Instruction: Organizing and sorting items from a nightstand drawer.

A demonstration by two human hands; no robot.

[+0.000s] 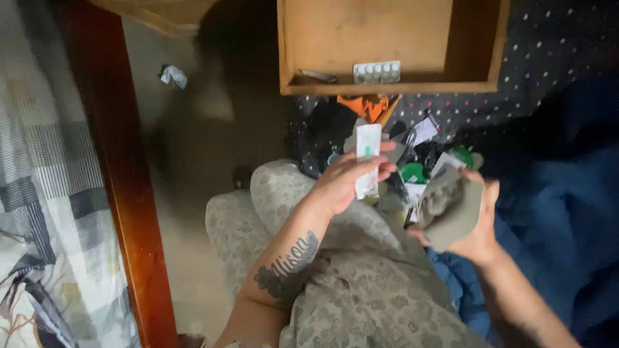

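Head view shows the left hand [342, 183] closed in a firm grip around a slim white packet [368, 160], while the right hand [474, 222] cups a grey pouch [449, 209] just beside it. Judging by this, keeping the packet upright above the clutter pile [412, 151] beyond the grip avoids dropping it.

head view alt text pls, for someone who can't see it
Seen from above, a seated person's left hand holds up a slim white packet while the right hand grips a crumpled grey pouch, over a pile of small clutter on the floor. Ahead lies a wooden drawer holding a blister pack of pills; a wooden bed frame runs down the left.
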